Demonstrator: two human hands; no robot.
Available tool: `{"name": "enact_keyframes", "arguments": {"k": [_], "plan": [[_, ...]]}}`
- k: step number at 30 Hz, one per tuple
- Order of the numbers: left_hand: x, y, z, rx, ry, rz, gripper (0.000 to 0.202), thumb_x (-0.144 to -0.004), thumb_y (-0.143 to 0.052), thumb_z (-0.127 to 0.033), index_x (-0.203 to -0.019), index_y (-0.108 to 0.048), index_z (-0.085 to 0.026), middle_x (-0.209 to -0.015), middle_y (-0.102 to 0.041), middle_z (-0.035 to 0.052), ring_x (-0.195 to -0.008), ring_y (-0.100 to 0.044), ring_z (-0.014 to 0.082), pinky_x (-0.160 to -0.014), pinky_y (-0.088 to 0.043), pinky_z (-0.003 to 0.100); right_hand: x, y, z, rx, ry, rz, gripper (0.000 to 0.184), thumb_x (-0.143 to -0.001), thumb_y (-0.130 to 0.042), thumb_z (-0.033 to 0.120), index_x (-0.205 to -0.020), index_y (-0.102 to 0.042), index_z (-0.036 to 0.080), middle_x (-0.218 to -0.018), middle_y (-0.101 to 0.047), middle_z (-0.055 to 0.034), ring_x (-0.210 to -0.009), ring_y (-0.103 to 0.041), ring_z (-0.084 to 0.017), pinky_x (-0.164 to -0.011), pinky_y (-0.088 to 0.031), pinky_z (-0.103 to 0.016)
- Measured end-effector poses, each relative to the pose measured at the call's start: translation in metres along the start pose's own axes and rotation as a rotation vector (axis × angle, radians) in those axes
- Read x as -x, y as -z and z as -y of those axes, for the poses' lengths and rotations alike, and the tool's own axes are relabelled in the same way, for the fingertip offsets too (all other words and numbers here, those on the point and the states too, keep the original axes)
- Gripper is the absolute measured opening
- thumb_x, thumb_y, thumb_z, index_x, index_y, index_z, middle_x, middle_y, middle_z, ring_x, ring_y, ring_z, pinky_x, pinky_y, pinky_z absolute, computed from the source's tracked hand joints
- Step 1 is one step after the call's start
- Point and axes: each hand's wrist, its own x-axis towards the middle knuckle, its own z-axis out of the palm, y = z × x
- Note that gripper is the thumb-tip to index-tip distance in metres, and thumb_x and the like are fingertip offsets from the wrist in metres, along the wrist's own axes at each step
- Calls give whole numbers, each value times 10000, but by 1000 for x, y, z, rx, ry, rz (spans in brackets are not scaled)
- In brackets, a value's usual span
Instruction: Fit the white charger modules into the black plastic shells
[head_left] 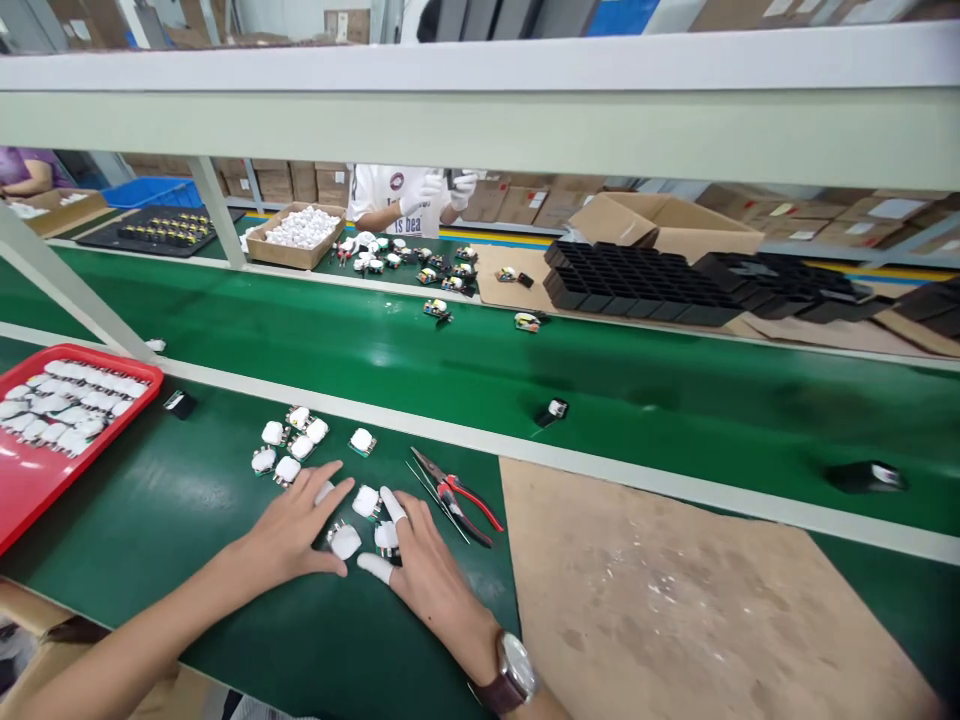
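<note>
Between the two hands, on the green table [315, 650]: three white-topped components [345, 541], small and close together. Left hand [289, 530] palm down and wide, thumb well apart from the fingers, clasping nothing visible; a bit of white between its fingers, too hidden to name. Right hand [431, 565] also wide, white finger covers on thumb and index finger, both tips set around the nearest component; firm contact impossible to tell.

Just beyond the left hand, a loose cluster of like components [302, 447], with a single one [362, 441] to its right. Beyond the right hand, red-handled pliers [442, 487] alongside a thin metal tool [446, 512].

Far left of the left hand, a red tray [34, 500], packed in rows with white-topped components towards its far end, bare red nearer. Just right of that tray, one black case [180, 403].

Across the belt [360, 330], ahead of the left hand, an open carton [281, 252] heaped with small white pieces [304, 222]; left of it, a flat black tray [97, 238] bearing yellow-topped parts [169, 230], and behind, a blue bin [150, 190], contents hidden. Ahead and right of the right hand, rows of open black cases [637, 285], dark inside; behind them, an open carton [705, 238], interior out of sight.
</note>
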Motion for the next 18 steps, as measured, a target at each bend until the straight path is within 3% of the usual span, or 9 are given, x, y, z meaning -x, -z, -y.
{"name": "enact_keyframes", "arguments": {"k": [3,9,14,18], "plan": [[-1,-13,-3,10,45,-16,913,-874,-855,-389,-1617,-334,-284,-1650,-391,201,-1487,-421,453,-1088,-540,652,-16,-5,-6,-81,31,-37,733,-1011,-613,223,-1635,-234,282,-1521,-465,-172,-1430,-506,-331,-1149,-523,-536],[-10,-9,0,16,27,-107,624,-969,-695,-192,-1523,-408,-204,-1563,-470,227,-1456,-480,413,-1149,-517,595,-24,-21,-23,-147,77,-93,683,-1026,-570,215,-1632,-261,281,-1570,-419,-188,-1422,-538,-330,-1112,-562,-503],[-2,-7,-1,36,-7,-165,596,-969,-664,-193,-1510,-416,-206,-1535,-497,227,-1426,-520,390,-1118,-548,561,-30,-31,-38,-59,156,-223,613,-1038,-527,220,-1616,-330,264,-1508,-517,-174,-1333,-620,-327,-1057,-600,-492],[20,10,-3,26,-20,-302,446,-1017,-622,-239,-1446,-506,-203,-1477,-579,195,-1417,-536,335,-1155,-524,504,-23,-25,-39,7,260,-237,595,-1029,-562,288,-1598,-388,285,-1487,-562,-159,-1309,-634,-363,-1030,-609,-505]]}}
